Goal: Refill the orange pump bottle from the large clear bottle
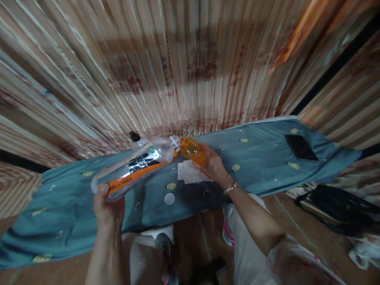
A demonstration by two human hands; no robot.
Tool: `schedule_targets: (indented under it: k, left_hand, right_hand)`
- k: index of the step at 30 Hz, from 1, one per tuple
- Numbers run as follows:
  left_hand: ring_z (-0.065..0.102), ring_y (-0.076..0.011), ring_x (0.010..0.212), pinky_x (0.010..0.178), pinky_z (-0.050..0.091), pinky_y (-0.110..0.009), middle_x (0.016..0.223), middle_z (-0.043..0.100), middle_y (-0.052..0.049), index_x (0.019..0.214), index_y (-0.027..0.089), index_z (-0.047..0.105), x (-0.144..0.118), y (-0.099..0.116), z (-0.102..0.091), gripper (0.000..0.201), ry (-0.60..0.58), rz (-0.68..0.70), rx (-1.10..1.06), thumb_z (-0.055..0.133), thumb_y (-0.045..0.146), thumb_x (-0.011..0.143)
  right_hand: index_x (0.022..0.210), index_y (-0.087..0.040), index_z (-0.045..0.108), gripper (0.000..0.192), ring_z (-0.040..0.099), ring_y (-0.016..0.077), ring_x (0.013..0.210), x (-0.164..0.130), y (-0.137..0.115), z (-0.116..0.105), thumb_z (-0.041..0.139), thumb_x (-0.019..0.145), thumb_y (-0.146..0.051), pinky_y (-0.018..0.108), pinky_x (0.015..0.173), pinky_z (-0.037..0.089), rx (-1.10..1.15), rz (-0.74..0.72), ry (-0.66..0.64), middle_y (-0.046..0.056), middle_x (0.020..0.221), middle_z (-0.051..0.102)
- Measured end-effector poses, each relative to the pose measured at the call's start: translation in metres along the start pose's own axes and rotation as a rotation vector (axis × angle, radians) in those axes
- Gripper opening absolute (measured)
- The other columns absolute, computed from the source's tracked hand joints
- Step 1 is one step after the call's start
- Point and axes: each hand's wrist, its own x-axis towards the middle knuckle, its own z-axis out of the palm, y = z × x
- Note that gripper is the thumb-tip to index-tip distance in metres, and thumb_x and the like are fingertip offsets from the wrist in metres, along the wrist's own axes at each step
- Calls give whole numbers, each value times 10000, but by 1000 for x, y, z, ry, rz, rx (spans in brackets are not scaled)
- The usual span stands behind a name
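Two bottles mouth-to-mouth: left hand [108, 208] grips big bottle [135, 168] tilted, right hand [212, 164] wraps small one [191, 150]. Misaligned necks = spill on cloth [261, 154], prob.

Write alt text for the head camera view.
A person's left hand tilts a large clear bottle mouth-to-mouth against a small orange bottle held by the right hand, over a blue cloth-covered table. A white cap, a white cloth and a dark phone lie on it.
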Motion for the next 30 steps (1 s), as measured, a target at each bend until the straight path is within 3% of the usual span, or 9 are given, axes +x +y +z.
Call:
schedule_targets:
  k: [5,11,24,30]
  left_hand:
    - [677,-185,753,770,665,-297,1108,929,9,1178,331,948,-1,2,4,680,22,-6,1,963,406,502]
    - [688,-196,777,787,671,-313,1145,944,-12,1122,308,945,-4,2,2,605,9,3,2,973,421,528]
    - [679,-195,784,848,676,-312,1041,896,12,1176,321,933,-3,3,0,651,0,-26,8,958,407,531]
    - [664,-201,798,837,662,-301,976,871,9,1074,306,916,-4,2,2,564,6,-17,30,949,436,526]
  right_hand:
    - [1817,-225,620,862,905,448,1493,0,0,1,974,1035,-300,670,1309,783,12,-7,9,239,1638,896]
    - [1806,-177,621,877,907,460,1493,0,0,0,979,1015,-297,666,1310,780,7,-6,10,266,1624,895]
    - [1816,-200,607,864,919,456,1459,-1,3,3,968,1039,-310,670,1274,797,-5,-24,20,248,1594,908]
    - [1819,-247,613,846,916,443,1472,-1,4,3,957,1049,-314,668,1284,796,6,-21,23,225,1620,905]
